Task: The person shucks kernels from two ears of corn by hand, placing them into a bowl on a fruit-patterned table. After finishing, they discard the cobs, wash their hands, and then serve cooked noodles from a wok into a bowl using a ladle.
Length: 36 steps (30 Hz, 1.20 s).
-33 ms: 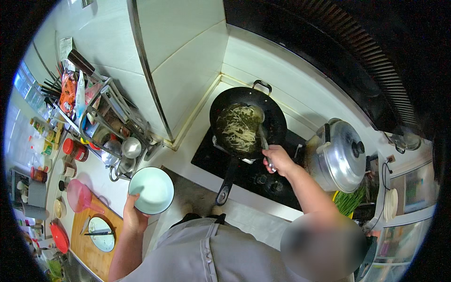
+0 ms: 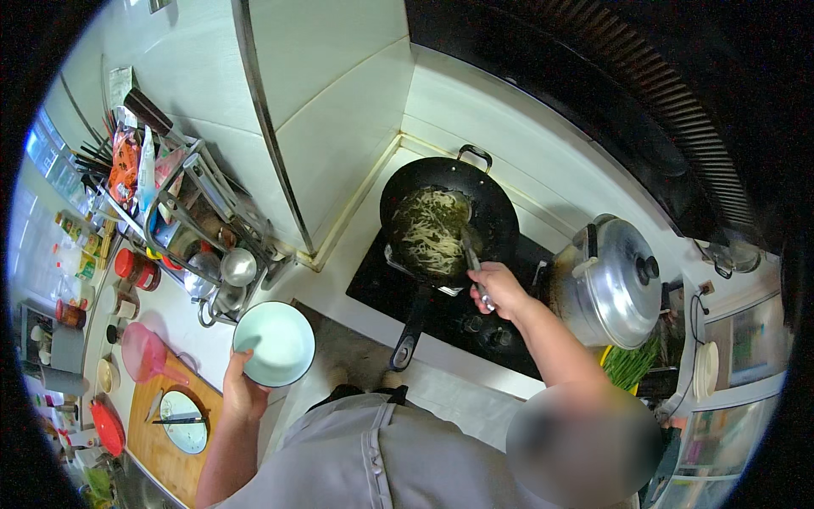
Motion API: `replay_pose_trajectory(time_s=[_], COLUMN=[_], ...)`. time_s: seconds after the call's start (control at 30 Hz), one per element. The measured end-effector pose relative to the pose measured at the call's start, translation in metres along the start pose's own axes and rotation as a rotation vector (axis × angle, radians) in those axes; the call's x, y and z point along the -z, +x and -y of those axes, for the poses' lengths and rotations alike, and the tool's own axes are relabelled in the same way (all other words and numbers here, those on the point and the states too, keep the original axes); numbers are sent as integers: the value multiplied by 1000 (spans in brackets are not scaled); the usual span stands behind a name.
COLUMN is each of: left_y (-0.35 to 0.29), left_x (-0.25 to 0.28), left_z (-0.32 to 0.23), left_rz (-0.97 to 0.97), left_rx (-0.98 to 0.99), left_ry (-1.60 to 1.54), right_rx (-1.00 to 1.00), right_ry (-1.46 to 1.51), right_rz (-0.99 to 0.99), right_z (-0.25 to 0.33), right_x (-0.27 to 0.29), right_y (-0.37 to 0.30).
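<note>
My right hand is closed round the handle of a long-handled metal cooking utensil. Its head dips into a black wok on the stove, among pale shredded strips in shallow liquid. Whether that head is a ladle or a spatula is hard to make out. My left hand grips a pale, dark-rimmed bowl by its near-left side, the thumb over the rim. The bowl's inside looks bare. It hangs in front of the counter, well to the left of the wok's long handle.
A lidded metal pot stands right of the wok, with green vegetables below it. On the left counter are a utensil rack, red-lidded jars, a pink scoop and a wooden board bearing a plate.
The utensil in my right hand has moved slightly left and toward me, and the strips in the wok have shifted a little. My left hand and the bowl stay almost still.
</note>
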State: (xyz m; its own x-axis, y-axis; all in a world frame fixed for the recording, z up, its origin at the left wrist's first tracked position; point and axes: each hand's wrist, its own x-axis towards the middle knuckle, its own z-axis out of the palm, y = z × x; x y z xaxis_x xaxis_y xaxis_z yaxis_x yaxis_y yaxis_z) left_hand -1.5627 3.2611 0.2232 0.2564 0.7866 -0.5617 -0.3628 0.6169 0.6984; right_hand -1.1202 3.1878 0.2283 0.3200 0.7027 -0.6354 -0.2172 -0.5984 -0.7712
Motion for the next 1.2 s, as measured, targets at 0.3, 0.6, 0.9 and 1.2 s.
replay_pose_trajectory(time_s=[0.3, 0.6, 0.9, 1.2], left_y=[-9, -6, 34, 67], left_x=[-6, -33, -85, -155], left_z=[-2, -12, -6, -2], left_rz=[6, 193, 432, 502], left_rx=[-8, 76, 157, 24], left_ry=[-32, -171, -97, 44], right_rx=[-244, -145, -77, -41], right_ry=[849, 1030, 1021, 1118], right_rz=[385, 500, 507, 601], right_z=[10, -5, 15, 28], right_x=[-28, -9, 14, 27], right_y=[-19, -34, -84, -115])
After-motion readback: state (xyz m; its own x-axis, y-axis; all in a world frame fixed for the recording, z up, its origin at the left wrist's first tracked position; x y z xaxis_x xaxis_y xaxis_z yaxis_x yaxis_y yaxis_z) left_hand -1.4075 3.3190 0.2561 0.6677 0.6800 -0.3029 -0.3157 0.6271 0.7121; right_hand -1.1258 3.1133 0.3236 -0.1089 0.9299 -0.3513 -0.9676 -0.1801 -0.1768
